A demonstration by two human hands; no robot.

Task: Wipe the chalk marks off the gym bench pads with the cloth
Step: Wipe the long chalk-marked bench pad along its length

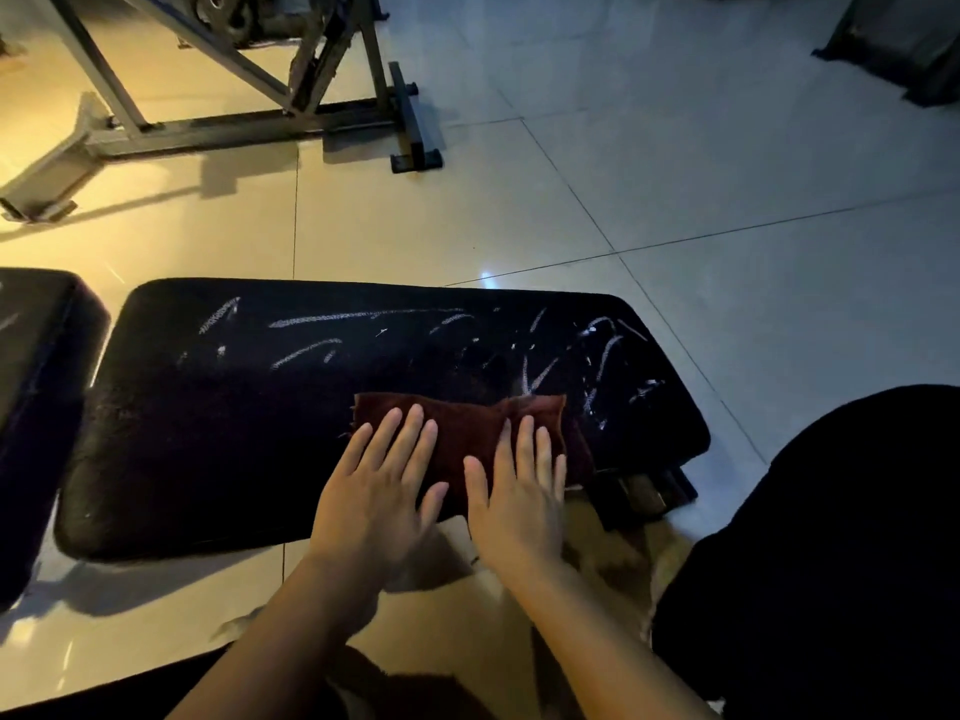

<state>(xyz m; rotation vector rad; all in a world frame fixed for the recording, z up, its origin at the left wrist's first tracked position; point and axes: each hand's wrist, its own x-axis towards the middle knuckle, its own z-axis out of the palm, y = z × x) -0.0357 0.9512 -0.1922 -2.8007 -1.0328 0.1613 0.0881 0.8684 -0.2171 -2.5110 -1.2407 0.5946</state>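
A long black bench pad (pixel 218 418) lies across the middle of the view. White chalk marks (pixel 597 356) streak its far half, densest toward the right end. A dark red cloth (pixel 467 428) lies flat on the pad's near right part. My left hand (pixel 379 491) presses on the cloth's left side with straight fingers. My right hand (pixel 519 491) presses flat on its right side, beside the left. A second black pad (pixel 36 387) sits at the far left, with a faint chalk streak.
A metal gym machine frame (pixel 234 111) stands on the tiled floor (pixel 675 200) behind the bench. A dark object (pixel 904 49) sits at the top right. My dark-clothed leg (pixel 831 563) fills the lower right. The bench's metal base (pixel 644 491) shows under the pad's right end.
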